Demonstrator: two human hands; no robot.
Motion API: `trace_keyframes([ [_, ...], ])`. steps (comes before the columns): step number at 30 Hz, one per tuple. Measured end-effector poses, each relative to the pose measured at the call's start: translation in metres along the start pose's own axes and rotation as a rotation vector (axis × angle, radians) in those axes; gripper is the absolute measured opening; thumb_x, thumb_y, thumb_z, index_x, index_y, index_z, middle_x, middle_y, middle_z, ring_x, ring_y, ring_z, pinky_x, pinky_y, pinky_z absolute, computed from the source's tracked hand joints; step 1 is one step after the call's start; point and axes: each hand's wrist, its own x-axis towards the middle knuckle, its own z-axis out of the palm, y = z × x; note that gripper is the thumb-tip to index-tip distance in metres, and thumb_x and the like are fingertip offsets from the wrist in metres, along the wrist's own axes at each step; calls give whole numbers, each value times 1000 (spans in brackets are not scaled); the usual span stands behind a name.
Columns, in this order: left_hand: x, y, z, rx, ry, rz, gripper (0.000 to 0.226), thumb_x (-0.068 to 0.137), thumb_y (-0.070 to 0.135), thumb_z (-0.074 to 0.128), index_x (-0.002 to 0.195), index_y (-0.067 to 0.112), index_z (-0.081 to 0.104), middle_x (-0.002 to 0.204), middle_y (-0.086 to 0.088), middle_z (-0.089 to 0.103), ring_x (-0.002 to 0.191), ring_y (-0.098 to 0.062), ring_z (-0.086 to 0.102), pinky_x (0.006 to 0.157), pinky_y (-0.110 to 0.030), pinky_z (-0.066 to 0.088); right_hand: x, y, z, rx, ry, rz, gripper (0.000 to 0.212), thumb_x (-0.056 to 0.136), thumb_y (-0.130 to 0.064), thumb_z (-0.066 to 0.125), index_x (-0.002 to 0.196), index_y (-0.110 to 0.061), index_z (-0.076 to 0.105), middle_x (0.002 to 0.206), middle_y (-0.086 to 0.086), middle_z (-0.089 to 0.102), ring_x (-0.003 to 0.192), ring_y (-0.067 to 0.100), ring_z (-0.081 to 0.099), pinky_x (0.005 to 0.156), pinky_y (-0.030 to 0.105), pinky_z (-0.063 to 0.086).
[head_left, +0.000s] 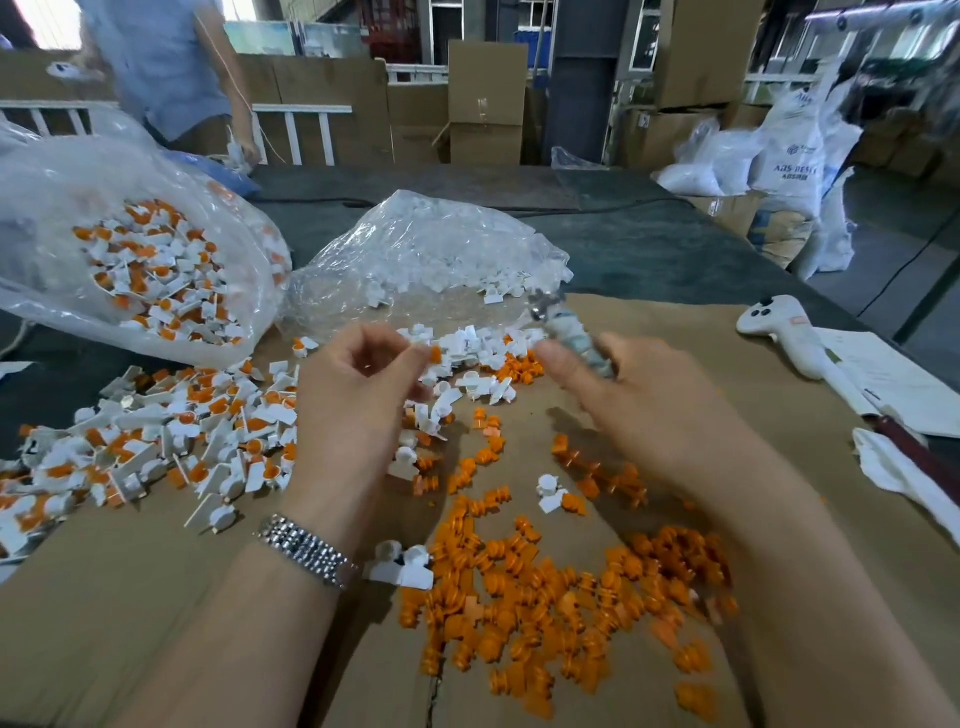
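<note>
My left hand, with a metal watch on its wrist, pinches a small white-and-orange plastic piece between thumb and fingertips. My right hand grips a blurred grey metal tool whose tip points up and left. Loose orange plugs lie on the brown cardboard below both hands. A pile of white pieces fitted with orange plugs sits to the left. Bare white pieces lie just beyond my fingers.
A clear bag of assembled pieces stands at left, a clear bag of white pieces behind the hands. A white controller, papers and a white cloth lie right. A person stands at the far left; boxes and sacks stand behind.
</note>
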Motion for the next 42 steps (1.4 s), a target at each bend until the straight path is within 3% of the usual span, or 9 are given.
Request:
trace_keyframes([
  [5, 0, -4, 6, 675, -94, 230, 17, 90, 19, 71, 100, 30, 65, 104, 7, 56, 103, -17, 57, 92, -41, 51, 16, 33, 5, -330, -7, 158, 53, 89, -75, 45, 95, -24, 57, 87, -2, 59, 84, 21, 57, 65, 34, 42],
  [8, -12, -5, 18, 636, -448, 416, 16, 92, 26, 71, 105, 35, 70, 104, 18, 54, 104, -2, 50, 90, -18, 42, 19, 39, 14, -434, -17, 165, 50, 88, -72, 54, 87, -22, 49, 84, -2, 51, 81, 21, 50, 61, 34, 32],
  [11, -22, -9, 28, 679, -739, 523, 22, 94, 38, 70, 116, 35, 73, 112, 18, 55, 106, 0, 47, 91, -20, 39, 19, 40, 20, -504, -27, 163, 51, 86, -70, 58, 94, -20, 52, 103, 4, 59, 97, 26, 57, 71, 35, 37],
  [18, -26, -9, 34, 746, -823, 543, 15, 96, 36, 70, 108, 33, 77, 112, 16, 63, 103, -4, 58, 95, -33, 47, 19, 38, 20, -534, -82, 180, 66, 86, -70, 59, 124, -17, 58, 131, 13, 50, 125, 33, 46, 100, 49, 45],
  [21, -23, -9, 31, 664, -699, 499, 9, 95, 32, 72, 102, 30, 76, 105, 16, 66, 95, 1, 60, 84, -17, 49, 15, 32, 4, -379, -46, 104, 48, 84, -60, 70, 113, -22, 63, 115, 2, 60, 108, 21, 54, 84, 35, 48],
  [24, -17, -7, 24, 459, -534, 331, 7, 92, 26, 75, 96, 31, 76, 86, 19, 70, 84, 6, 63, 69, -6, 44, 6, 22, -8, -149, -290, -11, 22, 76, -46, 84, 84, -29, 71, 82, -13, 63, 78, 4, 57, 62, 23, 40],
  [29, -12, -7, 16, 192, -512, 71, 11, 91, 23, 77, 94, 33, 78, 85, 14, 77, 77, -4, 73, 66, -12, 53, -2, 15, -2, -204, -535, -64, 20, 74, -33, 88, 90, -30, 75, 86, -14, 66, 86, 5, 62, 75, 29, 53],
  [35, -5, -6, 12, -262, -589, -231, 24, 80, 18, 81, 103, 19, 81, 101, -10, 79, 87, -15, 75, 70, -19, 56, 0, 17, -2, -222, -422, -135, 9, 93, -25, 71, 101, -26, 73, 95, -14, 64, 89, 4, 61, 78, 23, 54],
  [42, -2, -7, 11, -584, -645, -343, 26, 76, 6, 75, 102, 5, 81, 108, -17, 77, 95, -23, 76, 78, -24, 60, 0, 10, -10, 346, -89, -246, 15, 94, -24, 69, 109, -24, 73, 84, -8, 74, 79, 3, 71, 79, 20, 57],
])
